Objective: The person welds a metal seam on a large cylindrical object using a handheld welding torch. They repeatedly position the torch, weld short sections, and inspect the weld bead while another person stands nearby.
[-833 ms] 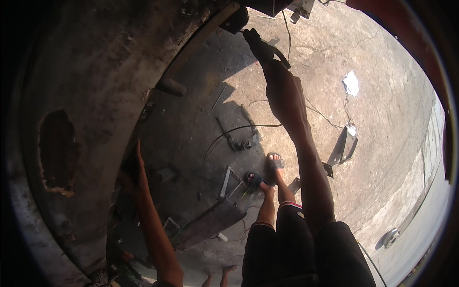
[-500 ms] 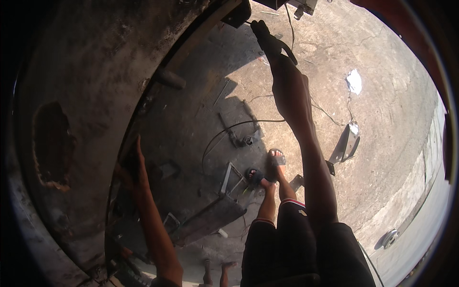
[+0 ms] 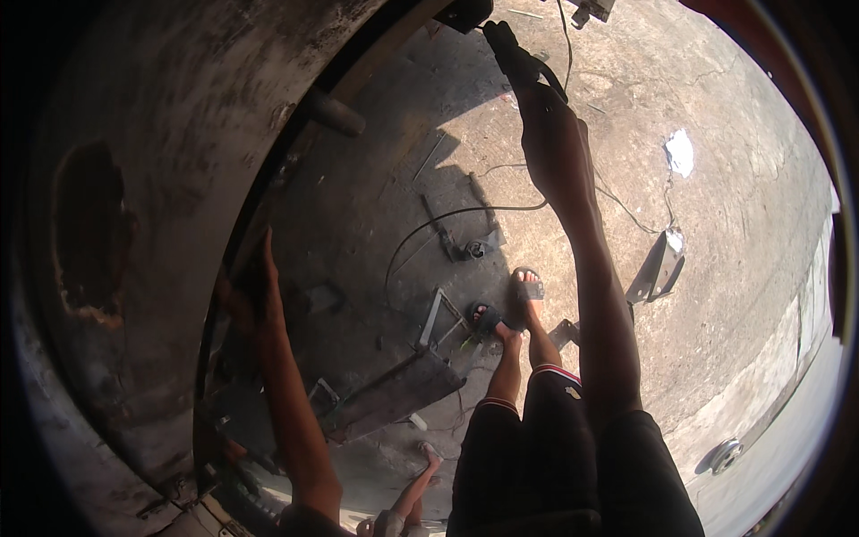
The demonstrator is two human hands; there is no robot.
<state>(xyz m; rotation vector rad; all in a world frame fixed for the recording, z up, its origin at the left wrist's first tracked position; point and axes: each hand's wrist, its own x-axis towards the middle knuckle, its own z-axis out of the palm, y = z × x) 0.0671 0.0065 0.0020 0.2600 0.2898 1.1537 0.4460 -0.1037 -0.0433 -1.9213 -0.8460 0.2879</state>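
Observation:
My right hand (image 3: 550, 125) reaches up and away from me, closed around the handle of a black welding electrode holder (image 3: 516, 64) with a curved lever. Its tip is close to a dark metal bracket (image 3: 465, 12) on the far end of a large metal panel (image 3: 170, 188). A black cable (image 3: 447, 215) runs from behind my right wrist across the floor. To the left, my left hand (image 3: 261, 291) rests at the panel's lower edge. One digit is stretched out along that edge, while the others are partly lost in shadow.
A short pipe stub (image 3: 335, 114) sticks out from the panel edge. On the concrete floor lie a metal frame (image 3: 436, 318), a long dark plate (image 3: 403, 394), and an angled bracket (image 3: 658, 268). Another person's leg (image 3: 416, 483) shows at the bottom.
The view has shifted slightly, moving the floor and panel within it. My right hand keeps its grip near the bracket, and my left stays at the edge. The other person's legs have moved.

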